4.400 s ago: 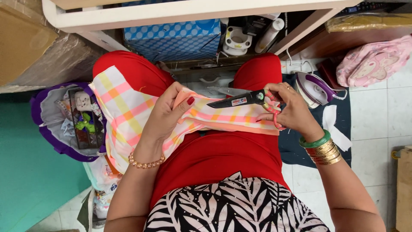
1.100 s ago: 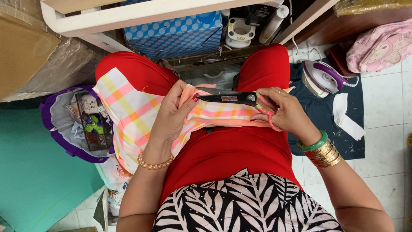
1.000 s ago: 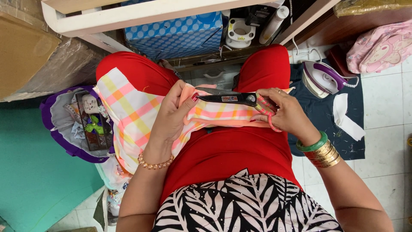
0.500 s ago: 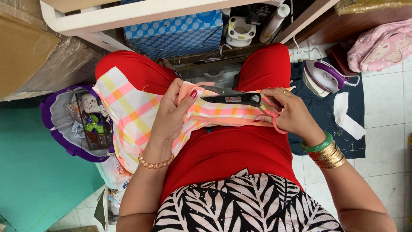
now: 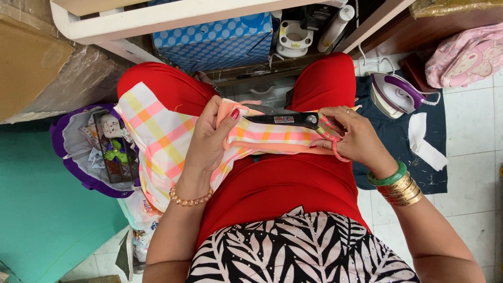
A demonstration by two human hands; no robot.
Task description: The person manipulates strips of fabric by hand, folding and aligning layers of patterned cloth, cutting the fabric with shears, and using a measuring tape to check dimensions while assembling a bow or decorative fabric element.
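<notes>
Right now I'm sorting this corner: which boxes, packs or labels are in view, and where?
Box: under the shelf ahead, blue with white dots.
Cardboard: far left, flat, brown.
Label: on the scissors, small, red and pale.
Plastic pack: floor by the left arm, white, printed.

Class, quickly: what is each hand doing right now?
Left hand: closed, pinching the checked fabric at its edge.
Right hand: closed on the scissors, fingers through the handle.

Left hand sits at frame centre, fingers curled and pinched shut, wrist bent, forearm rising from the lower edge. Right hand, right of centre, is closed, palm down.
</notes>
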